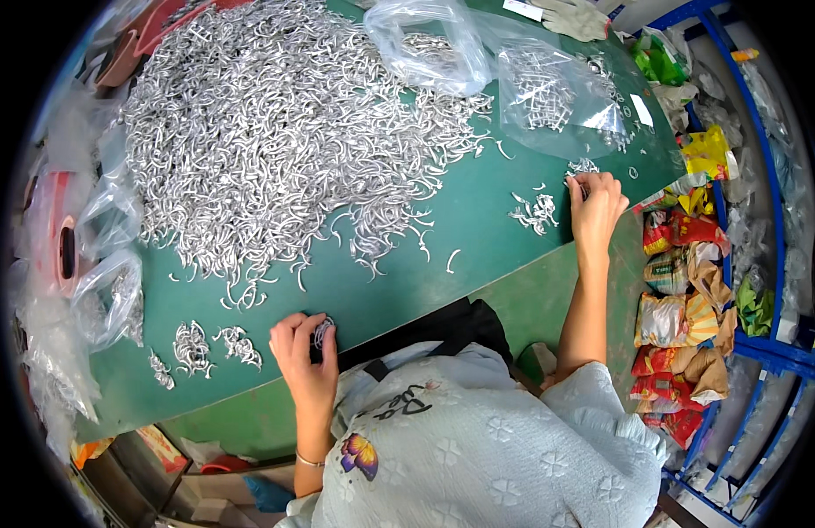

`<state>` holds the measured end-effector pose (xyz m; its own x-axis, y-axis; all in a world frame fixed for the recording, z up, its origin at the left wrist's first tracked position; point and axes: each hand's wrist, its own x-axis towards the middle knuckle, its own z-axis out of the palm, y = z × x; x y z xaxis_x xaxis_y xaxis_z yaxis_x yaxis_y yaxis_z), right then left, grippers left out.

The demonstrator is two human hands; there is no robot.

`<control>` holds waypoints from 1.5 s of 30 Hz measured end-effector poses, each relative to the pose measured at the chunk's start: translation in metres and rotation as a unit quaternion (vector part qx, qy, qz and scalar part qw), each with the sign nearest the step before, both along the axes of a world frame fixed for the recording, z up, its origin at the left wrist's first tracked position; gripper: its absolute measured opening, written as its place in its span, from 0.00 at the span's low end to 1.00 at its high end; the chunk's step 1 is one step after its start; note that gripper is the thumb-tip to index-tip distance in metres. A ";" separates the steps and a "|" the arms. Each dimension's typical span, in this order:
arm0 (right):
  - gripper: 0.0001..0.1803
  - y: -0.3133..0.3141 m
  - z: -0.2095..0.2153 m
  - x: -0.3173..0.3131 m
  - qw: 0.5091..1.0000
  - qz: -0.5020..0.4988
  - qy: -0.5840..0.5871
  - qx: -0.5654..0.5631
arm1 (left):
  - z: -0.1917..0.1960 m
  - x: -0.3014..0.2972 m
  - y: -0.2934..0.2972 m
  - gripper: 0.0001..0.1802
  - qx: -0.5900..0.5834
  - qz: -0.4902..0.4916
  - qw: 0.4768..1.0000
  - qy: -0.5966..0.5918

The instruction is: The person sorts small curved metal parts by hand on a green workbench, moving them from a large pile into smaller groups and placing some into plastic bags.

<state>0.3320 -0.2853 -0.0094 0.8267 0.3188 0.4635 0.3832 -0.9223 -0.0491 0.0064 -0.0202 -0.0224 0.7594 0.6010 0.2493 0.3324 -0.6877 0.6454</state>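
Observation:
A big heap of curved silver metal pieces (284,132) covers much of the green table (491,238). Near the front edge my left hand (304,356) is curled round a few curved metal pieces (323,329), which show between thumb and fingers. To its left lie small separate clusters of the same pieces (193,348). Over at the right side, my right hand (598,209) has its fingers bent together beside a small pile of silver pieces (583,165). Whatever its fingertips hold is hidden. Another small cluster (535,213) lies just left of that hand.
Clear plastic bags with metal parts (539,92) lie at the back right, near a pale glove (573,18). Plastic bags (108,290) crowd the left edge. A blue rack (773,176) with colourful packets (671,317) stands at the right.

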 end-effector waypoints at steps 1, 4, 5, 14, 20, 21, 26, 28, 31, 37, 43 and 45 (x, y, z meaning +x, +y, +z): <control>0.05 -0.001 0.000 0.002 1.000 0.001 0.005 0.002 | -0.001 0.000 0.000 0.14 -0.001 0.000 1.000 0.001; 0.05 -0.006 -0.002 0.007 1.000 0.017 0.009 0.014 | -0.001 0.000 -0.001 0.15 -0.003 -0.001 1.000 0.001; 0.04 -0.010 -0.001 0.006 1.000 0.018 0.006 0.013 | 0.000 0.000 -0.001 0.15 -0.004 -0.001 1.000 0.001; 0.01 0.068 0.022 -0.073 0.915 0.210 0.156 0.307 | -0.002 0.011 -0.003 0.17 -0.013 -0.052 0.999 -0.004; 0.06 0.152 0.003 -0.163 0.831 0.456 0.244 0.207 | 0.003 0.020 -0.014 0.24 -0.068 -0.058 0.995 -0.047; 0.05 0.157 -0.002 -0.170 0.823 0.472 0.245 0.201 | 0.002 0.021 -0.015 0.25 -0.094 -0.037 0.992 -0.072; 0.05 0.154 0.000 -0.163 0.777 0.492 0.324 0.222 | 0.005 0.023 -0.008 0.26 -0.016 -0.108 0.994 -0.011; 0.06 0.148 0.006 -0.143 0.812 0.457 0.277 0.234 | 0.002 0.020 -0.007 0.23 -0.015 -0.115 0.993 -0.010; 0.09 0.147 0.011 -0.128 0.860 0.430 0.220 0.163 | 0.002 0.020 -0.008 0.18 -0.020 -0.109 0.994 -0.013; 0.09 0.140 0.008 -0.113 0.894 0.402 0.164 0.114 | 0.004 0.020 -0.007 0.17 -0.028 -0.104 0.994 -0.013; 0.07 0.142 0.005 -0.122 0.881 0.414 0.189 0.127 | 0.005 0.019 -0.006 0.17 -0.035 -0.102 0.994 -0.011; 0.08 0.136 0.004 -0.115 0.889 0.407 0.179 0.111 | 0.005 0.019 -0.006 0.17 -0.037 -0.102 0.994 -0.013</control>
